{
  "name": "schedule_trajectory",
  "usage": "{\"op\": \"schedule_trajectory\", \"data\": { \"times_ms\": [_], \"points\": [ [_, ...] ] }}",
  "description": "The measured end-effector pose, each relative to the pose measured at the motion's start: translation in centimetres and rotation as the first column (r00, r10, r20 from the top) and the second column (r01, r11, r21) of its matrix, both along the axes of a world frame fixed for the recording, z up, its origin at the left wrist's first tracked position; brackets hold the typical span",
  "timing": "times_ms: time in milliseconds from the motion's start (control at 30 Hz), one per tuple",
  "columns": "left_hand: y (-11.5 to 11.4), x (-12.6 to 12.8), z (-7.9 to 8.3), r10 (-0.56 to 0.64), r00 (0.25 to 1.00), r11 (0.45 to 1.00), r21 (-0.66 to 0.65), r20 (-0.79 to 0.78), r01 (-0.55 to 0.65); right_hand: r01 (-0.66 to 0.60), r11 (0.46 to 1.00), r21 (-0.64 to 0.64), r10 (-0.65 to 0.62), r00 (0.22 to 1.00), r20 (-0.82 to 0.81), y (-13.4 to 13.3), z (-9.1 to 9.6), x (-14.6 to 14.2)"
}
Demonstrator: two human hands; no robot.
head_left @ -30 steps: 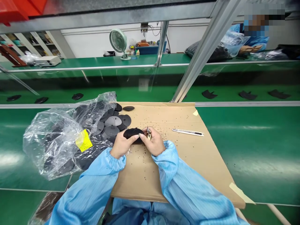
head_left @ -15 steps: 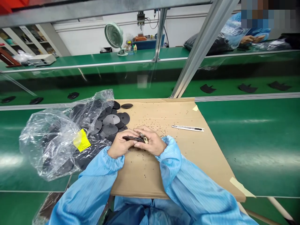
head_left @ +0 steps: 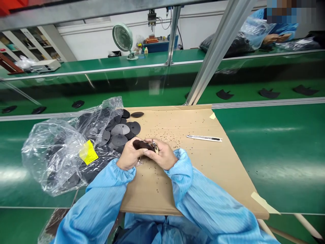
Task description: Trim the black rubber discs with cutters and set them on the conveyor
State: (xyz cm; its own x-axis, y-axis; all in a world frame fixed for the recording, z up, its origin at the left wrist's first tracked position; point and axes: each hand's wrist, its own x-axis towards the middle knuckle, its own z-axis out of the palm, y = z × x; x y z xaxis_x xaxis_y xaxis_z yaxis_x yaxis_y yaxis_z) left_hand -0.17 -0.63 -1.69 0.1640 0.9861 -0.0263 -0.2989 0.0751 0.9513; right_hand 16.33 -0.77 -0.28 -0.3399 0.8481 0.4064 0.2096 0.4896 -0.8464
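My left hand [head_left: 129, 154] grips a thin black plastic disc [head_left: 141, 145], thumb at the near edge and fingers behind it. My right hand [head_left: 164, 154] is closed around a small shiny metal tool that looks like a nail clipper [head_left: 155, 147], held against the disc's right edge. The right thumb also touches the disc's near side. Both hands are together above a brown cardboard sheet [head_left: 198, 176]. Tiny black bits [head_left: 172, 137] lie scattered on the cardboard around them. Fingers hide part of the clipper.
Left of my hands, a clear plastic bag [head_left: 58, 135] with a yellow label [head_left: 88, 152] spills many black discs [head_left: 119, 140]. A white utility knife [head_left: 204, 138] lies to the right. Behind, black pieces [head_left: 224, 94] sit on a green belt [head_left: 162, 100]. A slanted metal post [head_left: 215, 54] rises ahead. Another person's hands [head_left: 276, 38] work beyond.
The disc has tilted, so more of its dark face shows. My right hand has shifted slightly left and turned with the clipper; both hands keep their holds.
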Motion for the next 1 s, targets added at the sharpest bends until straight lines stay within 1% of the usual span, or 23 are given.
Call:
{"op": "schedule_trajectory", "data": {
  "times_ms": [67, 167, 233, 300, 433, 533, 700, 800, 867, 1000],
  "points": [
    [0.1, 0.1, 0.2, -0.018, 0.986, 0.996, -0.083, 0.164, 0.032, 0.039, 0.999, -0.014, -0.040, 0.995, -0.088, 0.1, -0.1, 0.1],
    [0.3, -0.3, 0.6, -0.009, 0.944, 0.981, -0.180, 0.330, 0.073, 0.010, 0.997, -0.071, -0.021, 0.988, -0.155, -0.1, 0.1, 0.5],
    [0.3, -0.6, 0.7, -0.017, 0.917, 0.964, -0.237, 0.398, 0.121, -0.009, 0.999, -0.033, 0.004, 0.988, -0.155, -0.5, 0.3, 0.5],
    [0.3, -0.8, 0.8, -0.053, 0.898, 0.940, -0.281, 0.437, 0.192, 0.007, 0.998, 0.055, 0.000, 0.993, -0.120, -0.8, 0.5, 0.2],
    [0.1, -0.7, 0.8, -0.150, 0.884, 0.885, -0.338, 0.443, 0.320, 0.076, 0.977, 0.198, -0.062, 0.995, -0.077, -1.2, 0.3, -0.4],
    [0.1, -0.5, 0.9, -0.181, 0.894, 0.867, -0.364, 0.409, 0.342, 0.113, 0.959, 0.259, -0.101, 0.993, -0.057, -1.1, 0.0, -0.4],
    [0.1, -0.3, 1.0, -0.187, 0.899, 0.854, -0.387, 0.395, 0.348, 0.119, 0.949, 0.293, -0.123, 0.992, -0.004, -0.8, -0.3, -0.2],
    [0.2, -0.4, 0.8, -0.197, 0.895, 0.840, -0.402, 0.401, 0.365, 0.135, 0.945, 0.299, -0.142, 0.990, 0.003, -0.8, -0.4, -0.3],
    [0.1, -0.4, 0.5, -0.213, 0.892, 0.842, -0.388, 0.399, 0.375, 0.142, 0.941, 0.307, -0.149, 0.989, 0.001, -0.8, -0.5, -0.4],
    [-0.1, -0.2, -0.3, -0.247, 0.903, 0.879, -0.311, 0.351, 0.361, 0.148, 0.938, 0.314, -0.147, 0.989, -0.028, -0.9, -0.8, -0.6]
  ]
}}
